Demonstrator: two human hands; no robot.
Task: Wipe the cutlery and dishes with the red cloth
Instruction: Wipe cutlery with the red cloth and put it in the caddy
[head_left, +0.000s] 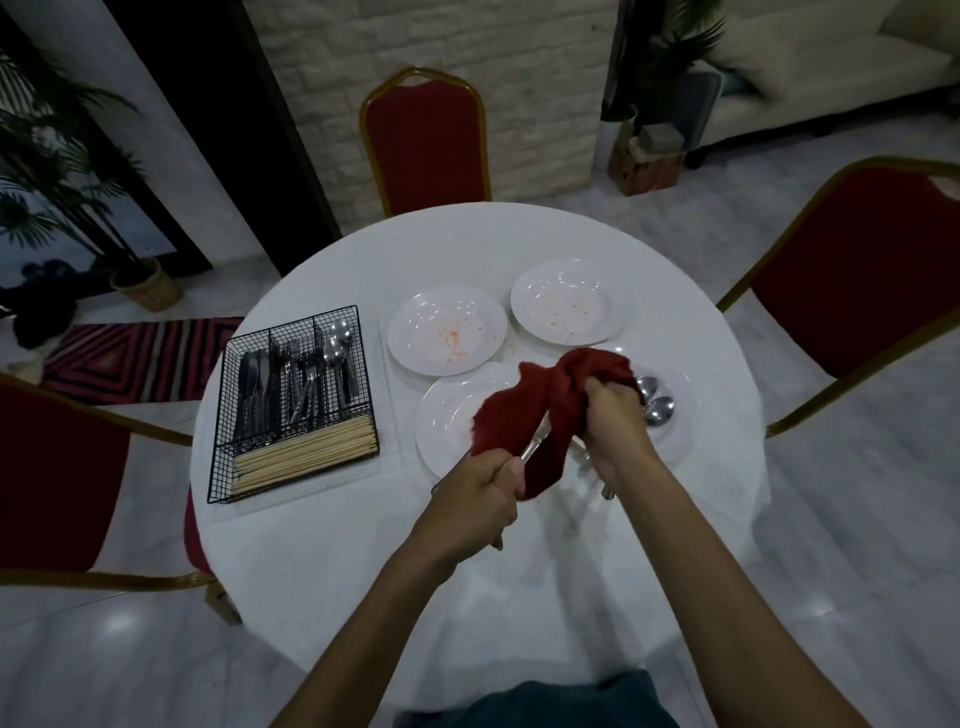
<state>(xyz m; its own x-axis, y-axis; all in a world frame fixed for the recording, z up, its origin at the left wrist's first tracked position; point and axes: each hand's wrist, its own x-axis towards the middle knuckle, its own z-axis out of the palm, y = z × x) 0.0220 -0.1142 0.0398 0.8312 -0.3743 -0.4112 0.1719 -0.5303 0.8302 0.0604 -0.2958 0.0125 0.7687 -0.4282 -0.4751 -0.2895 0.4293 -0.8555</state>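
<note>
Left of my hands, a black wire basket (296, 400) holds knives, forks, spoons and chopsticks. My left hand (480, 493) grips the handle of a silver piece of cutlery (535, 442). The red cloth (545, 410), dark and crumpled, wraps its far end, bunched in my right hand (613, 415). Beyond my hands, two white plates (447, 332) show orange smears. Just right of my hands lie two spoons (657, 408).

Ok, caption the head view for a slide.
Left hand holds a metal utensil; right hand grips the red cloth around it.

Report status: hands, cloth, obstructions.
Left hand holds cutlery piece; right hand grips red cloth around it. Stained plate behind, unwiped. Nothing blocking.
</note>
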